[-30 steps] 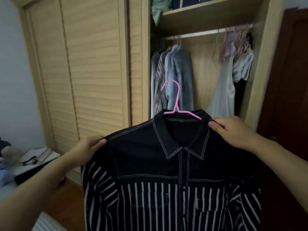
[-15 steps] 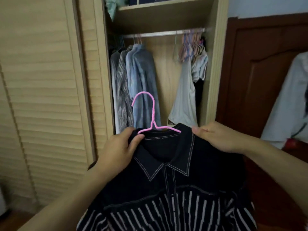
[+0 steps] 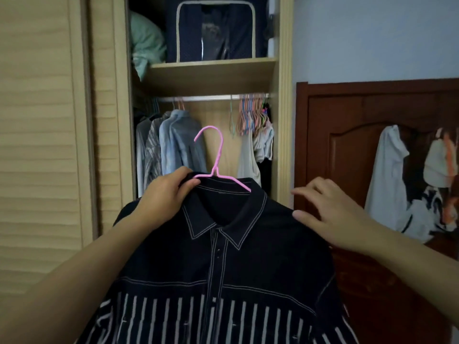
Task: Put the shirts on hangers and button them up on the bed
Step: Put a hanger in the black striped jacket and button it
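Shirt (image 3: pixel 248 256) — dark, with white stripes lower down — hangs on a pink hanger (image 3: pixel 216 167) held up before the open wardrobe (image 3: pixel 213 75). Left hand (image 3: pixel 164 197) grips collar and hanger together at the neck. Right hand (image 3: pixel 332 212) hovers at the shirt's shoulder, fingers loosely spread, thumb touching the cloth. Other shirts (image 3: pixel 178 147) hang on the rail behind.
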